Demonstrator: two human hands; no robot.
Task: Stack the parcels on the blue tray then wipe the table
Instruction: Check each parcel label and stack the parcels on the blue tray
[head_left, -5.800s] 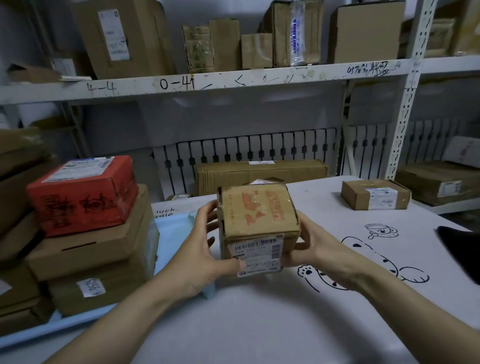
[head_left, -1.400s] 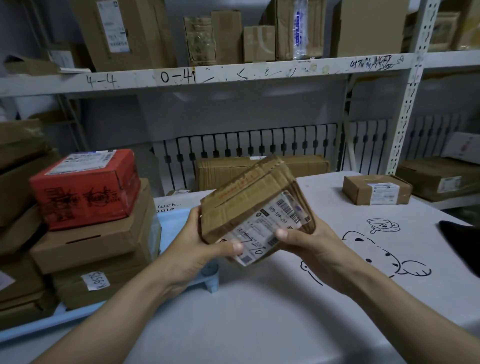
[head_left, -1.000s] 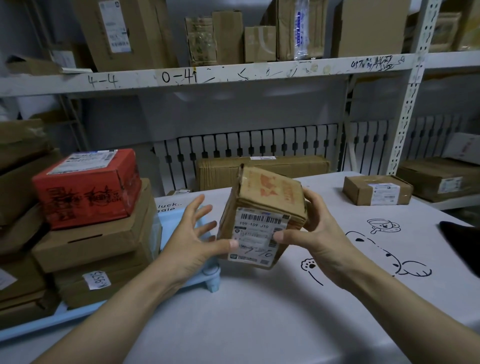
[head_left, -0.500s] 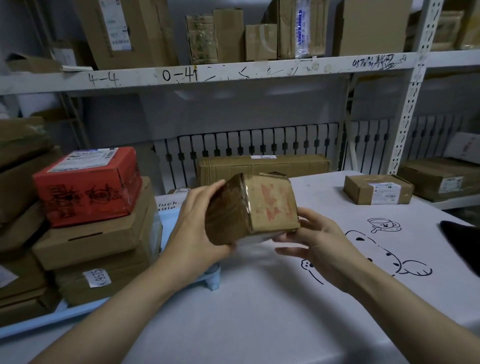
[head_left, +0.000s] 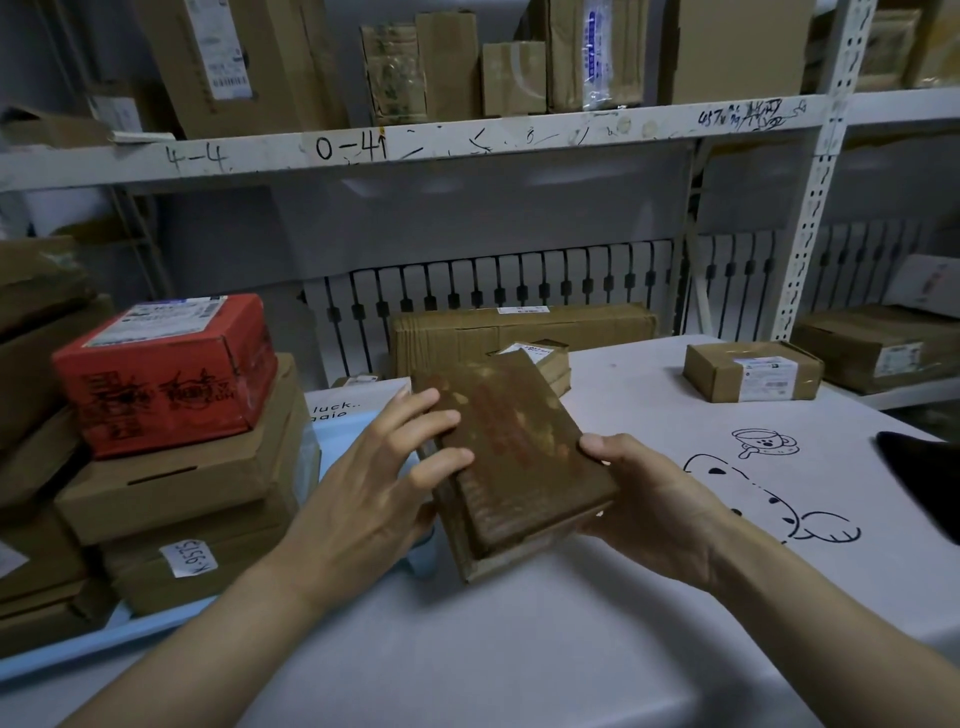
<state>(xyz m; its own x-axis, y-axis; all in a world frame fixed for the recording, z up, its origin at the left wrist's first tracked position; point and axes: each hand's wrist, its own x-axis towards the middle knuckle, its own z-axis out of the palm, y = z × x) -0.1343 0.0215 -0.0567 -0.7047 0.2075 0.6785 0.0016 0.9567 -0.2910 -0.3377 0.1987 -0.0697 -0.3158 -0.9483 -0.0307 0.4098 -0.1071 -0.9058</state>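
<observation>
Brown parcel (head_left: 511, 457) tilted between both hands, over the table's (head_left: 519, 649) near edge beside the blue tray (head_left: 337, 434).

The left hand (head_left: 363, 499) lays fairly straight fingers on its top; the right hand (head_left: 649, 499) grasps its right side. Half a second ago its red-printed face stood upright; now that face is blurred (unreadable). Three parcels are stacked on the tray: the red box (head_left: 166, 371) on top, one labelled roughly "0556" (head_left: 189, 558). Shelf (head_left: 467, 143) writing: "4-4", "0-41".
</observation>
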